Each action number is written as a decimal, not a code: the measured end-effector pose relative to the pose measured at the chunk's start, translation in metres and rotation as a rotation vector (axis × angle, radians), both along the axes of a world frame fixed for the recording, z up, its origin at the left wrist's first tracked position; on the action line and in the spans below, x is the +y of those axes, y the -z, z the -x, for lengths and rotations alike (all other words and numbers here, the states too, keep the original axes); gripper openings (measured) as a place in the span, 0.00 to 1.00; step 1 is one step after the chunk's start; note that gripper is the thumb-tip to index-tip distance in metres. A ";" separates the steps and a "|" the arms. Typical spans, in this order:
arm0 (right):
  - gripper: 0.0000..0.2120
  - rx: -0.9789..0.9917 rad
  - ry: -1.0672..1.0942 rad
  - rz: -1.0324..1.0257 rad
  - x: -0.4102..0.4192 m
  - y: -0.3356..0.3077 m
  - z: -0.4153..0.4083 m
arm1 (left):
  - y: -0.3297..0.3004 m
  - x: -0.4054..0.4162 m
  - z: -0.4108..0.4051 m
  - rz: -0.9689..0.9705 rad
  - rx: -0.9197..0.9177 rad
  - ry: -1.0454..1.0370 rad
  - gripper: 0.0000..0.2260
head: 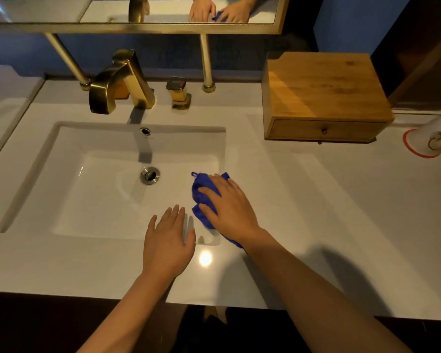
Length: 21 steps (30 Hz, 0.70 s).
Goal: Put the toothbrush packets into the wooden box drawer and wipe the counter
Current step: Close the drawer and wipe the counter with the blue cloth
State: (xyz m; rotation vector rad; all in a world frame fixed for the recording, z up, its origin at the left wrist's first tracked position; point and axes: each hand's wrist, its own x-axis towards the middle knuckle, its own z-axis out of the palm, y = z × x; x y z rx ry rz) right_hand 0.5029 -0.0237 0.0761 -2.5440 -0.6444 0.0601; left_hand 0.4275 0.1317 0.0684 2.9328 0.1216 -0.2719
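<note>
— So, how does the blue cloth [203, 192] handle?
— Soft, light, bunches easily. Your right hand [229, 205] presses it flat-fingered at the sink's [31, 174] right rim; your left hand's [167, 240] grip is empty, relaxed.
— And the worktop [316, 225]?
— Press with your palm.

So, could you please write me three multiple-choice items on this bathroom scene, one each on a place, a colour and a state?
1. Where does the wooden box stand?
A. In the sink
B. On the counter, right of the sink
C. Left of the tap

2. What colour is the cloth?
A. Blue
B. Red
C. Yellow

3. How is the box's drawer?
A. Pulled fully out
B. Missing
C. Closed

Answers:
1 B: the box sits on the counter to the right of the sink.
2 A: the cloth under the right hand is blue.
3 C: the drawer front lies flush with the box.

The left hand lies flat, holding nothing.
</note>
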 end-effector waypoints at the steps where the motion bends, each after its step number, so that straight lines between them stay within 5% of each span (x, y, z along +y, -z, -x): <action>1: 0.18 0.020 -0.017 -0.071 0.000 -0.004 0.002 | 0.000 0.000 0.000 0.002 0.002 -0.001 0.34; 6: 0.16 0.384 0.293 -0.627 -0.016 -0.031 0.016 | -0.003 -0.001 0.001 0.027 0.011 -0.020 0.32; 9: 0.18 0.343 0.508 -0.799 -0.050 -0.049 0.015 | -0.004 -0.001 0.002 0.035 0.017 -0.024 0.32; 13: 0.22 0.036 0.514 -0.388 -0.114 -0.060 -0.008 | -0.004 -0.001 0.002 0.041 0.007 -0.023 0.34; 16: 0.28 0.096 0.560 0.101 -0.141 -0.036 -0.031 | -0.004 -0.001 0.003 0.040 0.009 -0.024 0.35; 18: 0.30 0.219 0.636 0.175 -0.138 -0.018 -0.039 | -0.004 -0.002 0.003 0.041 0.009 -0.031 0.35; 21: 0.29 0.095 0.735 0.092 -0.123 -0.004 -0.040 | -0.005 -0.002 0.002 0.054 0.015 -0.044 0.34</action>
